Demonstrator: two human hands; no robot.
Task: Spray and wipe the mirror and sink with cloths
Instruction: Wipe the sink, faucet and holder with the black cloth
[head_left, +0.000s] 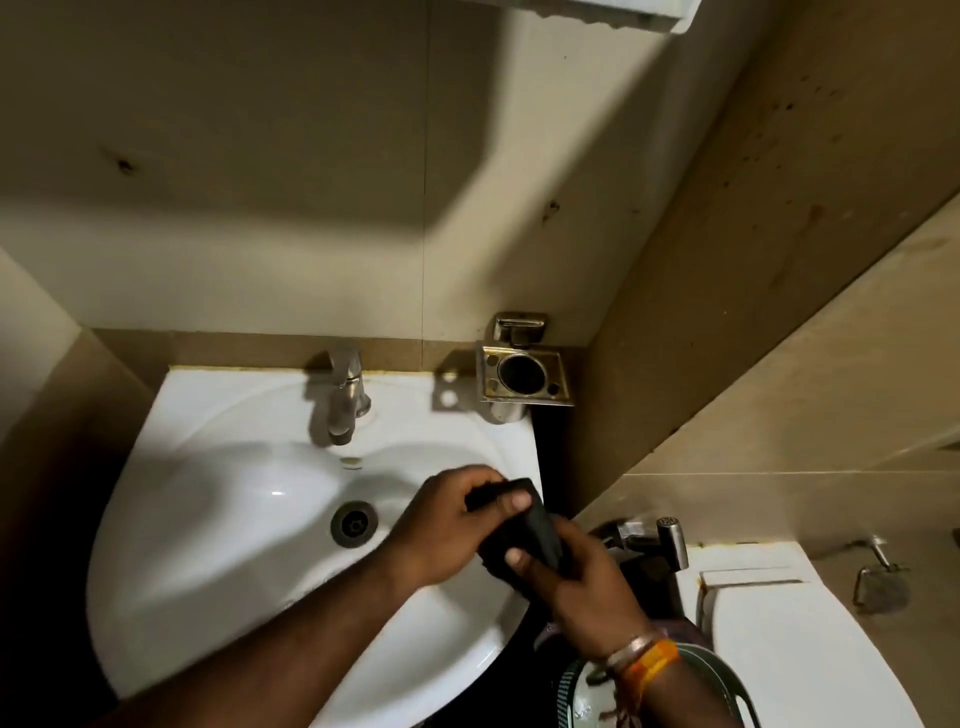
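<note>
1. Head view: we look down on a white sink (218, 545) set against a tiled wall, with a metal tap (340, 397) at its back edge and a round drain (355, 524) in the bowl.
2. We hold 1 dark cloth (524, 525) in both hands, over the sink's right rim.
3. Our left hand (447, 525) is curled around the cloth's upper end, thumb pressed on top and fingers wrapped over the far side.
4. Our right hand (576, 587) grips the cloth's lower end, thumb on the near face and fingers folded behind it; the 2 hands sit just beside each other.
5. The right wrist carries a metal bangle (631, 652) and an orange band (652, 665).
6. A metal wall holder (524, 374) with a round opening hangs above the sink's right back corner.
7. To the right stands a white toilet (810, 639), with a metal jet spray (670, 543) between it and the sink.
8. At the top edge we see only a pale strip (597, 13); we cannot tell whether it is the mirror.
</note>
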